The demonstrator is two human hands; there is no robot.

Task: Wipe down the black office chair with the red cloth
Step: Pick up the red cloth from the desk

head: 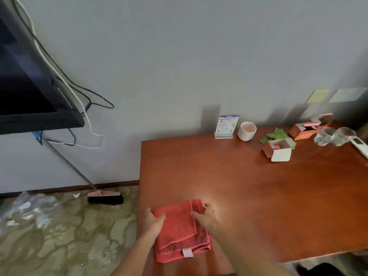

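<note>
Red cloth: folded, lying flat at the 7 o'clock corner of the bench. Your left hand: grips its 9 o'clock edge, thumb on top. Your right hand: fingers curled round its 1 o'clock corner.

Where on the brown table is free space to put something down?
The wide middle of the table, between the red cloth and the back row, is bare. It is crowded at the back right, around the white cup, open boxes and glasses.

Our left hand pinching the red cloth edge, our right hand gripping its opposite side, both forearms angled inward.
</note>
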